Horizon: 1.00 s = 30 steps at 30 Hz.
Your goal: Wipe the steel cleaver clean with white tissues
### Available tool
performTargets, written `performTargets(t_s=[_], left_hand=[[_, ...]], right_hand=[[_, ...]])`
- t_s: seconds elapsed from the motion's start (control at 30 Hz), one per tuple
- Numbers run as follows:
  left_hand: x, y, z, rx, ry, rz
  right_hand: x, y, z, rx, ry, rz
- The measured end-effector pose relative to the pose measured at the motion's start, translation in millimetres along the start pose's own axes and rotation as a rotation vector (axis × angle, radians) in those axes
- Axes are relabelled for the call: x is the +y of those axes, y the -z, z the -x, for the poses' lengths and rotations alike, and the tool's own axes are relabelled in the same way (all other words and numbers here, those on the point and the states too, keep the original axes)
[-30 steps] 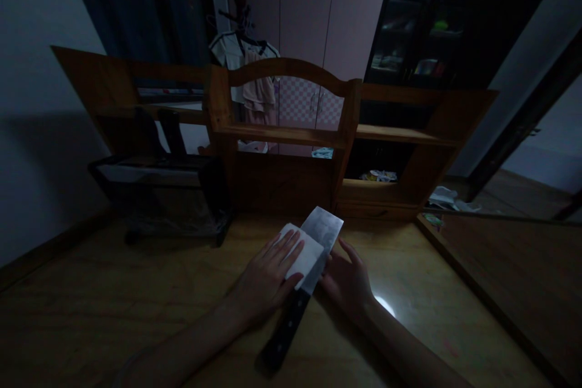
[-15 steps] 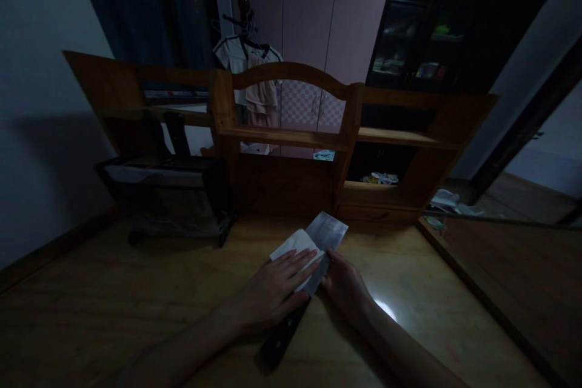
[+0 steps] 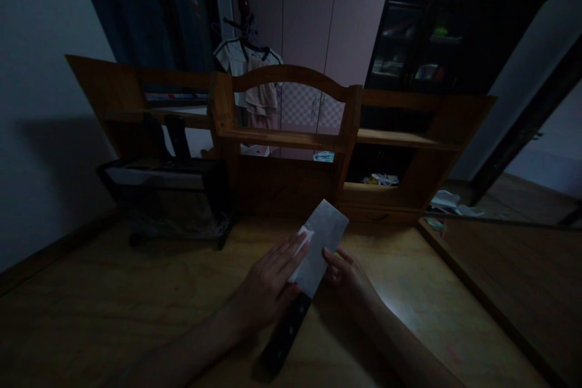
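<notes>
A cleaver (image 3: 324, 225) with a broad metal blade and a black riveted handle (image 3: 285, 333) lies slantwise between my hands, handle toward me. My left hand (image 3: 269, 282) presses a white tissue (image 3: 302, 248) against the blade's left edge; most of the tissue is hidden under the fingers. On the opposite edge, my right hand (image 3: 349, 276) grips the blade, with the thumb on the upper face and the other fingers curled below. The wooden table (image 3: 182, 309) is beneath the cleaver and both hands.
At the left on the table stands a dark knife block (image 3: 168, 200) with black-handled knives (image 3: 178, 136) in it. A wooden shelf unit (image 3: 291, 140) runs along the back. Behind it are a coat stand with clothes (image 3: 261, 82) and a pink wardrobe (image 3: 309, 18). The light is dim.
My left hand has drawn the tissue leftward off the blade's middle and bunched it at the left edge, so more metal shows. My right hand still grips the other edge.
</notes>
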State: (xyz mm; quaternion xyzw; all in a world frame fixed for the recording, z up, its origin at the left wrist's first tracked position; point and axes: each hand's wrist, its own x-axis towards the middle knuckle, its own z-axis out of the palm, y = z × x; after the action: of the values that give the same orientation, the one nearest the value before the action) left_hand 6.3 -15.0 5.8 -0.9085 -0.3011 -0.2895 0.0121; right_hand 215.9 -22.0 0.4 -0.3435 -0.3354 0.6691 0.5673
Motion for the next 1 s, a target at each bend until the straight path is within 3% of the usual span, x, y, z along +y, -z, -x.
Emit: performTargets(t_s=[0.13,0.37,0.6,0.77,1.0], left_hand=[[6,2.9,1,-0.073,-0.136,-0.024],[8,5.2,-2,-0.12,-0.178,0.02],[16,11.9,-5,-0.256,-0.332,0.15],[18,12.4,-6,-0.28,-0.287,0.092],[14,9.0,-5,-0.173,-0.195,0.032]], right_hand=[[0,4,1,0.008,-0.009,0.003],[4,6,-1,0.031,-0.014,-0.03],[6,7,-1,0.015,-0.037,0.001],[7,6,-3,0.04,-0.045,-0.011],[3,0,1,0.05,-0.042,-0.04]])
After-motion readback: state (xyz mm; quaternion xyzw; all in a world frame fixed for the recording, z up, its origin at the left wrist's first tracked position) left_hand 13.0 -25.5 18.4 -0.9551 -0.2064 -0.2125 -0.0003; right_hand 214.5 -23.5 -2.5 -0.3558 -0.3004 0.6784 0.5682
